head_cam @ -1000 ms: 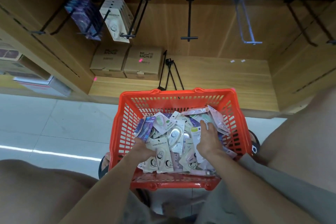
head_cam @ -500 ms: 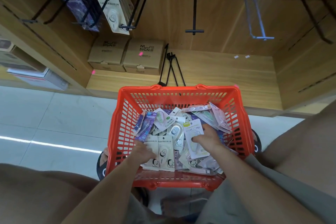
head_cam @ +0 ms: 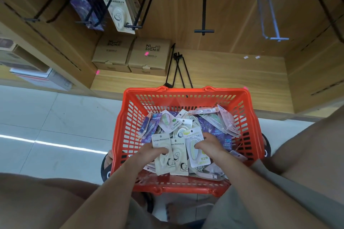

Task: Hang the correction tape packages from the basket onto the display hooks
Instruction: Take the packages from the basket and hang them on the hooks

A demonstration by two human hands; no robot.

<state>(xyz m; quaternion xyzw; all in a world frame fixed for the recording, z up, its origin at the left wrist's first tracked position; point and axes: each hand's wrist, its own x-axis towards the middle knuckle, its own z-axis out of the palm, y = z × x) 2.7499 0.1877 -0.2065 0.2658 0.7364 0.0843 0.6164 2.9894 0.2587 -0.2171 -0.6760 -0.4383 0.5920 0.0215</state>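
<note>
Left hand (head_cam: 150,151) grips beige packages (head_cam: 168,156) in red basket (head_cam: 122,135), fingers curled; right hand (head_cam: 209,143) pinches green-white package (head_cam: 195,149).

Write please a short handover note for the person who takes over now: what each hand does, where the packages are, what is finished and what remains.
Left hand: grips two beige cardboard correction tape packages over the red plastic basket.
Right hand: pinches a white package with yellow-green tape.
Basket: holds a loose pile of mixed packages.
Done: purple packages and beige packages hang on the black wire hooks at upper left.
Left: the black hook in the middle and the pale wire hook are bare; hang the pile.
</note>
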